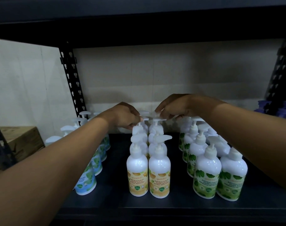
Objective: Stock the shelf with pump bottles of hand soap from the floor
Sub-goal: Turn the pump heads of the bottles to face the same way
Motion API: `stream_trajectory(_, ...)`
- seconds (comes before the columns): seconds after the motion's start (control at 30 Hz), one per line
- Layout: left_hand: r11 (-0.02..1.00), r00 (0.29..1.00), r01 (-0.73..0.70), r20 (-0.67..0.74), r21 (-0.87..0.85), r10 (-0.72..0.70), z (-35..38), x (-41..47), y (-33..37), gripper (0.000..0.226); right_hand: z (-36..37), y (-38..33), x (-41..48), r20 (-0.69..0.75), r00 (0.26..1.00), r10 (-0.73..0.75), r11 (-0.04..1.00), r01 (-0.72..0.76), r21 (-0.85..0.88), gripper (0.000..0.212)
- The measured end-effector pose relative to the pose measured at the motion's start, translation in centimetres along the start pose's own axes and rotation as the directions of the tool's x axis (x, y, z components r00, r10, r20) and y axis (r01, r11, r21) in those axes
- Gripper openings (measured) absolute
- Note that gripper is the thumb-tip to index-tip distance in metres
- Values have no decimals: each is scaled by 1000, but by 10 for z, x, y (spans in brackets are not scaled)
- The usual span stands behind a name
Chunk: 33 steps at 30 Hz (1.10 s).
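A cardboard box (pixel 20 141) sits at far left beyond the black upright (pixel 72 79), its lower part cut off by a dark diagonal brace. On the dark shelf (pixel 155 207), blue-label bottles (pixel 86 183) run back in a file largely hidden by the person's left forearm; only the front one shows its label, and about six pump heads rise above the arm, so an exact count cannot be given. At centre, yellow-label bottles (pixel 148 178) stand in two touching files, two clear at the front and three or four more behind each, the rear ones masked by those ahead. The left hand (pixel 124 116) reaches to the back of the left file, fingers curled down around a pump head there. The right hand (pixel 175 106) hovers just beside it over the right file, fingertips pinched on another white pump head; the bottles beneath both hands are hidden. To the right, well apart, green-label bottles (pixel 219 180) form two files, two labels readable and roughly eight bottles in all, the farthest blurred. At far right, purple pumps (pixel 276 108) are partly blocked by a second upright (pixel 279 70) and cropped by the frame edge.
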<state>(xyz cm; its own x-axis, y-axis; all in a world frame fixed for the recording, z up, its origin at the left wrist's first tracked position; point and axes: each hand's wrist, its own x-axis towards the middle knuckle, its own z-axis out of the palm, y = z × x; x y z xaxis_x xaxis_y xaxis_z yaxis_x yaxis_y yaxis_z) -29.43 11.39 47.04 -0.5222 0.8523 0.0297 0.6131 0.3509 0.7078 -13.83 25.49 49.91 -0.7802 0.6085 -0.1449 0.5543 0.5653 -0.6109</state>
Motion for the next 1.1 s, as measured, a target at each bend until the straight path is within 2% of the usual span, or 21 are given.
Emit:
stream_trajectory(0.13, 990, 999, 41, -21, -136, -45, -12, -12, -3, 26, -18, -1, -14, -123, 992, 6, 993, 9, 116, 25)
stream_trajectory(0.23, 990, 999, 44, -9, -136, -45, -24, -26, -4, 23, -26, -4, -32, -165, 986, 1, 990, 22, 138, 25)
stream_trajectory(0.37, 989, 998, 40, 50, -142, -33, -31, -44, -7, 22, -16, -6, -51, -126, 992, 2, 998, 6, 67, 30)
stream_trajectory(0.63, 994, 985, -8, 168, -111, 27, -18, -56, -6, 42, 21, -6, -60, -46, 998, 34, 995, -38, -97, 41)
stream_trajectory(0.83, 995, 983, -7, 180, -100, 25, -13, -52, -4, 30, 31, -5, -57, -37, 999, 22, 994, -26, -106, 32)
stream_trajectory(1.1, 991, 982, -12, 184, -130, 36, -12, -47, -8, 24, 29, -5, -56, -20, 1000, 11, 997, -12, -70, 37)
